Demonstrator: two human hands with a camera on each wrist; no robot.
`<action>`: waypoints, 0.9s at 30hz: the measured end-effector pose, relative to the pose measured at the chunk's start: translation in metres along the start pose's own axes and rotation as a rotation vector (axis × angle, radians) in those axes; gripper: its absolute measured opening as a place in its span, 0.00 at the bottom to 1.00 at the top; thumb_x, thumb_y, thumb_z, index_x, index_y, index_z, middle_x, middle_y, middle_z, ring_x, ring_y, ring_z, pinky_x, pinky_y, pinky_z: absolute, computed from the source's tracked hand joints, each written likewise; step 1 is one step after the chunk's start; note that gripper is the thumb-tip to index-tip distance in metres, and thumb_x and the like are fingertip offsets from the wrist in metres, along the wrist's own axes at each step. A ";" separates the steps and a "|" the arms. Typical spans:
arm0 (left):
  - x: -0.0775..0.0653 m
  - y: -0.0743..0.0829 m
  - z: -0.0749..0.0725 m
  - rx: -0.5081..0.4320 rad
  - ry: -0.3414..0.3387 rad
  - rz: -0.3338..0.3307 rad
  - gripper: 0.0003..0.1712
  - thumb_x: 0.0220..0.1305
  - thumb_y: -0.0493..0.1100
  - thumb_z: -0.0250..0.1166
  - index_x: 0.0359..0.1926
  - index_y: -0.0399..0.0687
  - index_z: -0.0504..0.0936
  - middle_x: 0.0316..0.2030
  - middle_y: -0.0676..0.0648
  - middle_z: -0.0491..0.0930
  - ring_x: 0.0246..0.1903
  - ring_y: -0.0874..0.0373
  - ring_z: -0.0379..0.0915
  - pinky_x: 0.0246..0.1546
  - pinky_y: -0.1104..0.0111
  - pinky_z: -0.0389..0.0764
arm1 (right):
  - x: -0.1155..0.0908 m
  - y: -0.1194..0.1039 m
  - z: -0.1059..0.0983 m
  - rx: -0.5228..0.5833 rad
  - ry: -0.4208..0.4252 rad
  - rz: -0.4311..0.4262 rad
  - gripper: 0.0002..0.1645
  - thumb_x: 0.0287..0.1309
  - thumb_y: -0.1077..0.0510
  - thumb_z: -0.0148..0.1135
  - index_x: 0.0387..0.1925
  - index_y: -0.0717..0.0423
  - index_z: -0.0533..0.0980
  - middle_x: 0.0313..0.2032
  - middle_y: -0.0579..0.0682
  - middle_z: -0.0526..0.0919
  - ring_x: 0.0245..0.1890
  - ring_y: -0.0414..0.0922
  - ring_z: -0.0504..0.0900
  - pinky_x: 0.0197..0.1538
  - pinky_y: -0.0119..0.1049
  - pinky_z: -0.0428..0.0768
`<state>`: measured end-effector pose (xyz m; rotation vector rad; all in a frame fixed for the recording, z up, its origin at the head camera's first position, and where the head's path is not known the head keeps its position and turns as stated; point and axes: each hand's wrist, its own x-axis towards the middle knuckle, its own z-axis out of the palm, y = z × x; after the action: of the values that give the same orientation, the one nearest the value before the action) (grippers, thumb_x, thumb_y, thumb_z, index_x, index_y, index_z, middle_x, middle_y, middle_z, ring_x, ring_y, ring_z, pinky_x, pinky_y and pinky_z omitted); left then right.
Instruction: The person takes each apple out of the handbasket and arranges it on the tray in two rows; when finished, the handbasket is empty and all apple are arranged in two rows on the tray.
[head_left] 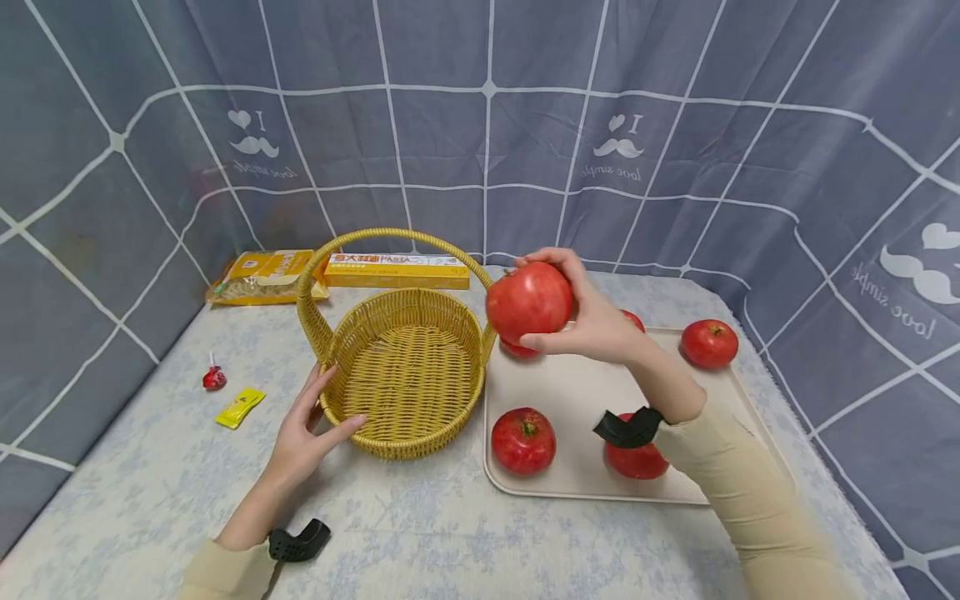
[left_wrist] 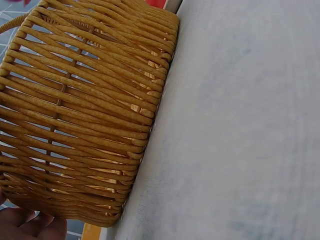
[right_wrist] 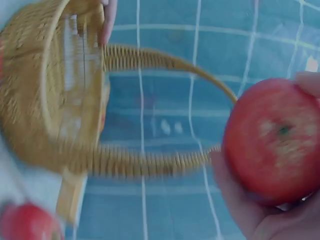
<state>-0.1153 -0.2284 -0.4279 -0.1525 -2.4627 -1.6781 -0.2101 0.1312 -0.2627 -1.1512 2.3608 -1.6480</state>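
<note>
My right hand grips a red pomegranate, raised beside the right side of the basket's handle. In the right wrist view the same pomegranate sits between thumb and fingers, a small greenish spot facing the camera. My left hand holds the near left rim of a yellow wicker basket, thumb over the rim. The basket stands upright with its arched handle up, and its woven floor shows bare. In the left wrist view, curled fingers lie against the basket's outer wall.
A beige tray on the right bears several more pomegranates, some partly hidden by my right arm. Behind the basket lie a yellow pasta box and a yellow food bag. A red lollipop and a yellow packet lie left.
</note>
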 end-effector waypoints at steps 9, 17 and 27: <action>0.000 0.000 0.000 0.023 0.007 0.003 0.46 0.58 0.38 0.67 0.73 0.48 0.52 0.73 0.48 0.34 0.69 0.41 0.39 0.51 0.89 0.56 | -0.077 0.022 -0.069 -0.204 0.252 0.063 0.49 0.31 0.76 0.74 0.53 0.60 0.54 0.58 0.43 0.69 0.56 0.43 0.67 0.46 0.26 0.76; 0.002 0.000 0.000 0.025 0.005 -0.017 0.46 0.58 0.38 0.67 0.73 0.49 0.52 0.73 0.48 0.33 0.69 0.42 0.39 0.64 0.60 0.58 | -0.155 0.063 -0.102 -0.410 0.537 0.287 0.46 0.40 0.69 0.73 0.59 0.56 0.58 0.53 0.34 0.66 0.51 0.35 0.64 0.41 0.16 0.69; 0.001 0.000 0.000 0.036 0.001 -0.035 0.45 0.60 0.42 0.66 0.73 0.50 0.51 0.73 0.52 0.33 0.70 0.44 0.38 0.64 0.70 0.57 | -0.253 0.152 -0.128 -0.487 0.651 0.562 0.42 0.43 0.57 0.76 0.52 0.36 0.57 0.54 0.47 0.62 0.54 0.47 0.62 0.39 0.22 0.67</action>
<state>-0.1163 -0.2286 -0.4273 -0.1049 -2.5075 -1.6459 -0.1636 0.4057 -0.4244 0.1398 3.1682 -1.4084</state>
